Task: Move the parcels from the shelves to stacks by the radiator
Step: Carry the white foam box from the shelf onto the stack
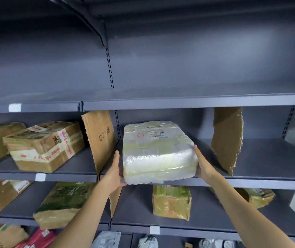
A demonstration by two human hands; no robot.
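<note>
fingers of both hands pressed flat against opposite sides of white plastic-wrapped parcel, left hand, right hand, grey shelf, torn cardboard dividers on either side

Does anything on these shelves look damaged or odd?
Yes. The upright brown cardboard dividers on the middle grey metal shelf have torn, ragged edges. The brown taped cardboard box at the left sits askew.
</note>
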